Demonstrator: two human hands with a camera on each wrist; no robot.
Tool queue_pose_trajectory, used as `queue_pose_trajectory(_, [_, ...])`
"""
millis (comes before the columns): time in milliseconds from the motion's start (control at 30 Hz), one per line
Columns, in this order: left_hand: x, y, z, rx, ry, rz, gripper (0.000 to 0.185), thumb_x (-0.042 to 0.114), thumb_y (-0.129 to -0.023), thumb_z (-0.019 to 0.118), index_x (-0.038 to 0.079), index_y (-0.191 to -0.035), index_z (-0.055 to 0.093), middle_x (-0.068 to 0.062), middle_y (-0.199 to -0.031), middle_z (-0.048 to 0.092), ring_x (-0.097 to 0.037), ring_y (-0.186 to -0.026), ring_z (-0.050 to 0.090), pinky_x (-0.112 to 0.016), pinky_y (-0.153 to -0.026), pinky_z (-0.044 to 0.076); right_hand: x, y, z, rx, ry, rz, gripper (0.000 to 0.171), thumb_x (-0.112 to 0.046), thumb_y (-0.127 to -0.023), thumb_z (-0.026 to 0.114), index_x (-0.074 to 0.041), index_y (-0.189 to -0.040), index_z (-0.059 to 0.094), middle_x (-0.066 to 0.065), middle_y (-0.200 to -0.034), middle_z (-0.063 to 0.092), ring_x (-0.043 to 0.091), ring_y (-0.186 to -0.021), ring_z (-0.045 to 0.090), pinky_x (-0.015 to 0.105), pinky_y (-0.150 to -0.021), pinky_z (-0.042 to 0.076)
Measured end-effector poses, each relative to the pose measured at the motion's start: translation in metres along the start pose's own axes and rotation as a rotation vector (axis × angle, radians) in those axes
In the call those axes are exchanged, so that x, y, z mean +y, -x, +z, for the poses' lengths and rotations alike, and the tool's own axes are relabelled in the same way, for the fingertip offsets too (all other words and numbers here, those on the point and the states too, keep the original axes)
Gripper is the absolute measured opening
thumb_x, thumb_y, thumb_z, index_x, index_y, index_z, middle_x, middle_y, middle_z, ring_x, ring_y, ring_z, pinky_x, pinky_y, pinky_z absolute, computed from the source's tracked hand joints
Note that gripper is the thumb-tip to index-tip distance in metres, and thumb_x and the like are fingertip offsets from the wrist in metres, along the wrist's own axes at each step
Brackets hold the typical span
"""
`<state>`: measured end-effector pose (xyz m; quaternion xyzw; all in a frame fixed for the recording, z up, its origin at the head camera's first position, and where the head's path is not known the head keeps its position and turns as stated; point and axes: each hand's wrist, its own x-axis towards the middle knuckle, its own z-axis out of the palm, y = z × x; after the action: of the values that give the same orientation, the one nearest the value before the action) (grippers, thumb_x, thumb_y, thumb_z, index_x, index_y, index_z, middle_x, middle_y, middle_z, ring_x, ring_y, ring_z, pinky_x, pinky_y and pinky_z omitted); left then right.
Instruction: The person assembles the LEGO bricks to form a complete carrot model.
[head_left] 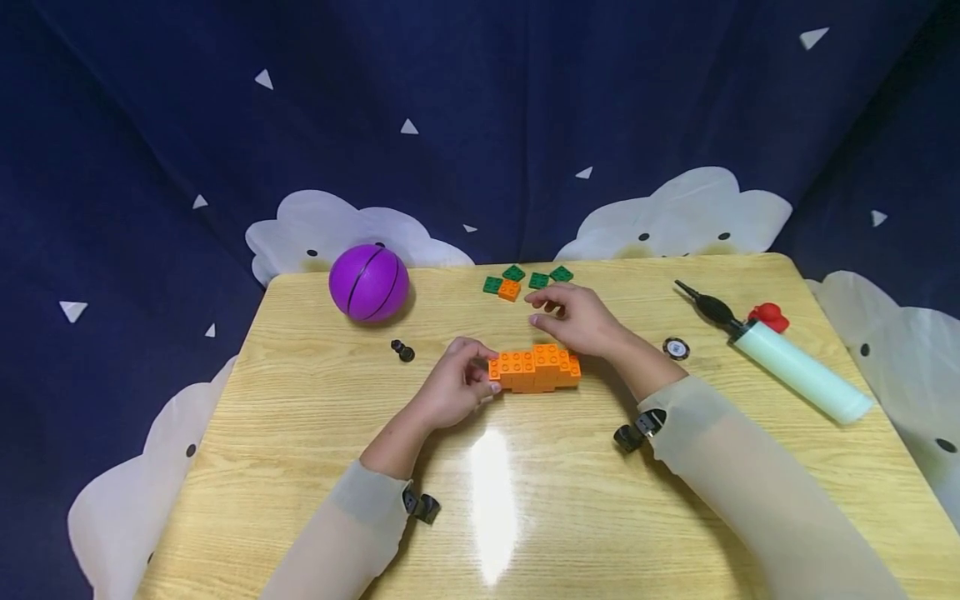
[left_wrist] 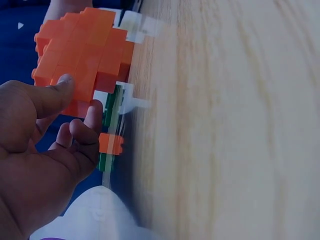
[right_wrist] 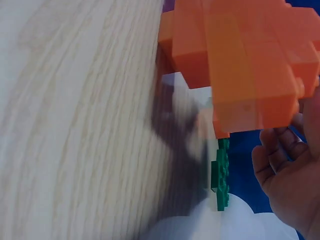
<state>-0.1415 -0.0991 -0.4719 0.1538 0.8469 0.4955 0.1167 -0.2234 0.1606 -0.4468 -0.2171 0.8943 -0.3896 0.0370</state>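
An assembly of joined orange toy bricks (head_left: 536, 373), stepped in outline with studs on top, is in front of the person. My left hand (head_left: 450, 385) grips its left end, with the thumb (left_wrist: 55, 97) pressed along the near side in the left wrist view. Beyond the assembly, my right hand (head_left: 576, 318) is held with loosely bent fingers and nothing between them. Its fingertips are near a small loose orange brick (head_left: 509, 290) and several flat green bricks (head_left: 539, 281) at the back of the table. In the right wrist view the orange assembly partly covers that hand (right_wrist: 295, 175).
A purple ball (head_left: 369, 282) sits at the back left, with a small black piece (head_left: 402, 351) in front of it. On the right are a round chip (head_left: 676, 348), a pale green hand pump (head_left: 798, 371) and a red object (head_left: 769, 317). A dark curtain (head_left: 480, 108) hangs behind the table.
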Motion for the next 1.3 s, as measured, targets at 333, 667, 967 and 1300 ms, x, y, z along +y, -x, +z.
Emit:
queue_pose_trajectory(333, [-0.001, 0.001, -0.001, -0.018, 0.014, 0.031, 0.034, 0.004, -0.093, 0.077, 0.01, -0.123, 0.063, -0.011, -0.124, 0.049, -0.018, -0.089, 0.063, -0.028, -0.075, 0.055, 0.005, -0.024, 0.008, -0.02, 0.083, -0.028, 0.037, -0.024, -0.099, 0.072, -0.006, -0.132, 0.069, 0.011, -0.123, 0.068, 0.032, -0.111, 0.063, 0.048, -0.096, 0.052])
queue_pose_trajectory(667, [0.0, 0.0, -0.002, -0.023, 0.031, 0.021, 0.034, 0.004, -0.093, 0.077, 0.011, -0.124, 0.063, -0.009, -0.125, 0.048, -0.018, -0.09, 0.064, -0.027, -0.073, 0.055, 0.012, -0.044, 0.016, 0.011, 0.141, -0.002, 0.043, -0.024, -0.094, 0.077, -0.005, -0.132, 0.069, 0.012, -0.124, 0.068, 0.032, -0.12, 0.055, 0.049, -0.105, 0.043])
queue_pose_trajectory(967, [-0.001, 0.001, -0.001, -0.016, 0.014, 0.031, 0.034, 0.005, -0.093, 0.077, 0.012, -0.123, 0.063, -0.005, -0.124, 0.048, -0.017, -0.089, 0.063, -0.027, -0.073, 0.055, 0.018, -0.06, 0.024, 0.034, 0.222, 0.054, 0.051, -0.03, -0.091, 0.079, -0.008, -0.136, 0.067, 0.014, -0.135, 0.065, 0.035, -0.129, 0.049, 0.049, -0.112, 0.035])
queue_pose_trajectory(1300, [-0.001, 0.0, -0.001, -0.01, 0.018, 0.017, 0.035, 0.004, -0.093, 0.077, 0.011, -0.124, 0.064, -0.009, -0.124, 0.048, -0.017, -0.089, 0.063, -0.026, -0.074, 0.055, 0.024, -0.071, 0.034, 0.006, 0.277, 0.109, 0.053, -0.033, -0.092, 0.078, -0.017, -0.141, 0.065, 0.011, -0.148, 0.057, 0.036, -0.136, 0.041, 0.057, -0.11, 0.03])
